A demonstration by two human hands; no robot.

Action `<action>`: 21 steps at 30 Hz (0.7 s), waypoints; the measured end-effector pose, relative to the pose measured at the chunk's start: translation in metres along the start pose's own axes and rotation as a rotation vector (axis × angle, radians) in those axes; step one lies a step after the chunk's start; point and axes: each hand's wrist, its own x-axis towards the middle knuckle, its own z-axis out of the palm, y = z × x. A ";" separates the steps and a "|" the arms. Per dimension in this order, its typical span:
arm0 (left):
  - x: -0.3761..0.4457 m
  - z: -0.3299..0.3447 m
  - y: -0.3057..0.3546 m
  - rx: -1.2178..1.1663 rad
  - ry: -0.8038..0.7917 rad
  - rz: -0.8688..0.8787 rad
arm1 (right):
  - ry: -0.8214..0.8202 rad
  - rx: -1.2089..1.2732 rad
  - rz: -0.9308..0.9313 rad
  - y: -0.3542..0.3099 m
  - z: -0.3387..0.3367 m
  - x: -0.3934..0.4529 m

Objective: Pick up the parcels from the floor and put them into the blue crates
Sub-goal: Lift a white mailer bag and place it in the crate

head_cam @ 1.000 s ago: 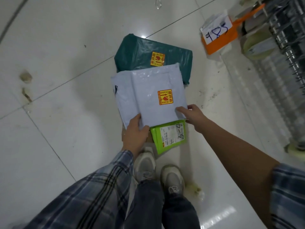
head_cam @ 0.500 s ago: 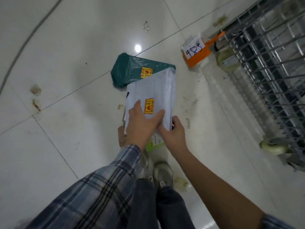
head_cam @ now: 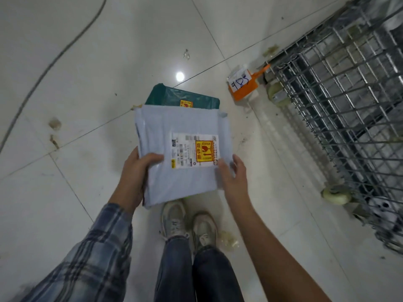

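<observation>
White parcel (head_cam: pixel 181 158), frame centre: left hand (head_cam: pixel 133 171) grips edge, right hand (head_cam: pixel 234 175) loosely open beside it; slick bag may slip

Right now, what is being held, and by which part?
The white parcel, gripped at its near left edge by the left hand; the right hand touches its near right edge.

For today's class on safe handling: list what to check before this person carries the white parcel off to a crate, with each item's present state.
1. Left hand grips white parcel: ok.
2. Right hand holds the parcel: cannot tell, blurred at its edge.
3. Label faces up: ok.
4. Blue crate in sight: not ok, only a wire cart.
5. Green parcel left on floor: not ok.
</observation>
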 end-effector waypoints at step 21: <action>-0.148 -0.098 -0.022 -0.597 0.148 -0.069 | -0.619 0.236 0.089 -0.014 0.015 -0.108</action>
